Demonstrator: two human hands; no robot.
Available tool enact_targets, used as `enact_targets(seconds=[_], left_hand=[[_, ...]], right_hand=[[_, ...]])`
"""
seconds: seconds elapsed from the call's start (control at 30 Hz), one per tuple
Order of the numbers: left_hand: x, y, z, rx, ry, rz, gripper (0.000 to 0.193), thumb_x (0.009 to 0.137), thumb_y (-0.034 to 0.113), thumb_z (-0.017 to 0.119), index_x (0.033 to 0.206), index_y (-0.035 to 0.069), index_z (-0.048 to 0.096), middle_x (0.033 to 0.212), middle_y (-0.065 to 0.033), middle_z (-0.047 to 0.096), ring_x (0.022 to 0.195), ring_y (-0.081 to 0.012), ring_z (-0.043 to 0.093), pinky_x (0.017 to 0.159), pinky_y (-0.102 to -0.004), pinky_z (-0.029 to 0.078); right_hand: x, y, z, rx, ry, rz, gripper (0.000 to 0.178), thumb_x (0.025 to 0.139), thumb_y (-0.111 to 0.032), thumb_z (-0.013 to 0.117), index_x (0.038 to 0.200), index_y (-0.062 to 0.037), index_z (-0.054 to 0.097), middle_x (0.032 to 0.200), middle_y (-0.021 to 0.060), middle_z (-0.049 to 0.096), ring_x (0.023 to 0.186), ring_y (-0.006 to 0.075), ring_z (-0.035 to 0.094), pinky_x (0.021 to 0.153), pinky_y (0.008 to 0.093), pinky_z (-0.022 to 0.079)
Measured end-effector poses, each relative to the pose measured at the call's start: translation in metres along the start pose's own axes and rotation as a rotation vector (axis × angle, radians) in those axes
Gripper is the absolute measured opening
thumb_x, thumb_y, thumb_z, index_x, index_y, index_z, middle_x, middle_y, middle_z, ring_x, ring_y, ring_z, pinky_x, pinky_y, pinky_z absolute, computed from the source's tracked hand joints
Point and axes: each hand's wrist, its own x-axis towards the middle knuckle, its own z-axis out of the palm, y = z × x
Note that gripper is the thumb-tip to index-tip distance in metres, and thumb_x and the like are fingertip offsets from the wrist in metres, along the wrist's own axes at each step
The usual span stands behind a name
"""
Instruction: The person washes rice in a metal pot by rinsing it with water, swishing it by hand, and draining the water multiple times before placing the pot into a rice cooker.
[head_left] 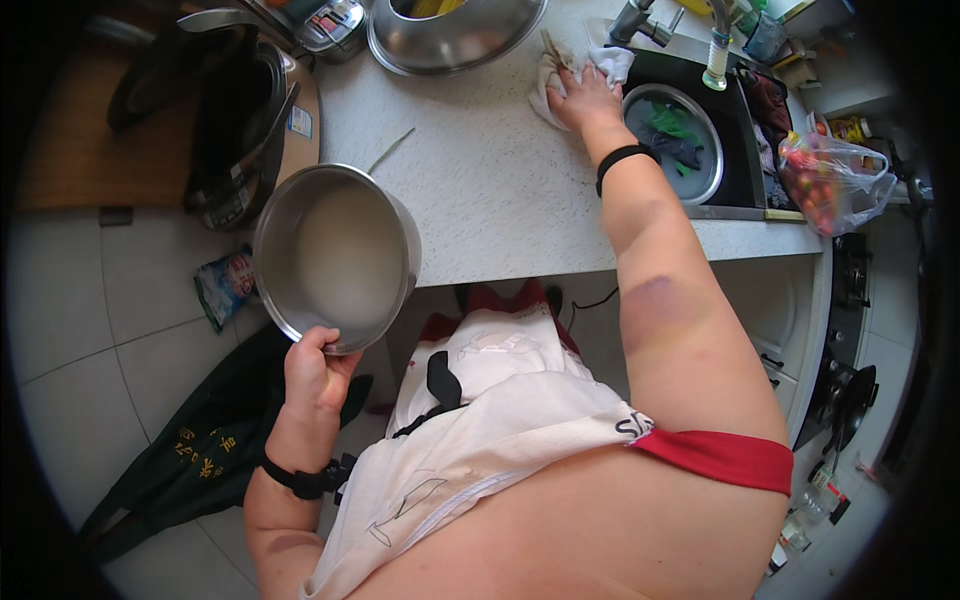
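My left hand [312, 372] grips the near rim of a steel pot [276, 245], its thumb over the edge. The pot is tilted toward me at the counter's front edge, with pale cloudy liquid in the bottom. Stretched far forward, my right hand [588, 100] presses down on a crumpled white cloth [614, 63] beside the sink, fingers curled over it. Close to that hand, a round metal basin [717, 150] sits in the dark sink, holding water with green and dark cloth-like pieces.
An open rice cooker [300, 95] stands at the left. A large metal lid [455, 45] lies at the back of the counter [480, 190], below a tap [640, 22]. Right of the sink is a plastic bag of red fruit [825, 185]. A blue packet [225, 285] hangs low at left.
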Motion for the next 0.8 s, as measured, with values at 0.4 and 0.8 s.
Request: enact_targets(seconds=[0.4, 0.8], left_hand=[[0.03, 0.011, 0.009, 0.057, -0.09, -0.045, 0.027, 0.084, 0.001, 0.05, 0.11, -0.005, 0.053, 0.103, -0.0155, 0.063, 0.093, -0.0277, 0.065, 0.081, -0.0442, 0.058], [0.067, 0.001, 0.003, 0.116, -0.126, -0.044, 0.035, 0.083, -0.003, 0.043, 0.116, -0.014, 0.047, 0.119, -0.0264, 0.056, 0.109, -0.0425, 0.06, 0.094, -0.0585, 0.053]], right_hand=[[-0.155, 0.027, 0.029, 0.093, 0.218, -0.277, 0.055, 0.09, -0.045, 0.054, 0.138, -0.0193, 0.053, 0.144, 0.023, 0.042, 0.137, 0.0374, 0.037, 0.11, 0.0548, 0.03], [-0.205, -0.086, 0.015, 0.239, 0.045, -0.717, 0.057, 0.089, -0.054, 0.052, 0.136, -0.0213, 0.056, 0.151, 0.0182, 0.037, 0.142, 0.0406, 0.027, 0.112, 0.0645, 0.016]])
